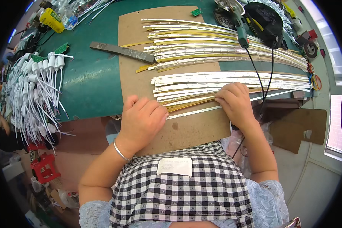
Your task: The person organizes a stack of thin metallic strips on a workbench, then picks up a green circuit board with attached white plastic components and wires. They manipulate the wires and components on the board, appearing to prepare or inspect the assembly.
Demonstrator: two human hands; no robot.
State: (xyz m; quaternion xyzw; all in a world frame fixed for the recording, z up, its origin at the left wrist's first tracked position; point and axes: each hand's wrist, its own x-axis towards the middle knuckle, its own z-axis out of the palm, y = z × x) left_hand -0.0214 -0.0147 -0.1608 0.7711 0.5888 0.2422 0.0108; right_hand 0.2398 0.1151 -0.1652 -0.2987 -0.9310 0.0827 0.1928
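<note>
Long, thin LED strips (201, 80), white-faced with some yellow-brown edges or backs, lie side by side on a brown board. The nearest single LED strip (193, 112) runs slantwise along the front of the row. My left hand (143, 119) is closed, its fingertips at the left end of this strip. My right hand (235, 102) is closed too, the thumb and fingers pinched on the strips farther right; the exact grip is partly hidden under the fingers. A second group of LED strips (201, 48) lies beyond, on the same board (135, 81).
A dark flat bar (121, 52) lies across the board's left edge. White cylindrical parts with wires (36, 81) hang off the green table (89, 87) at left. A green-handled tool (241, 34) with a black cord, a black bag (264, 24) and a yellow bottle (52, 19) stand farther back.
</note>
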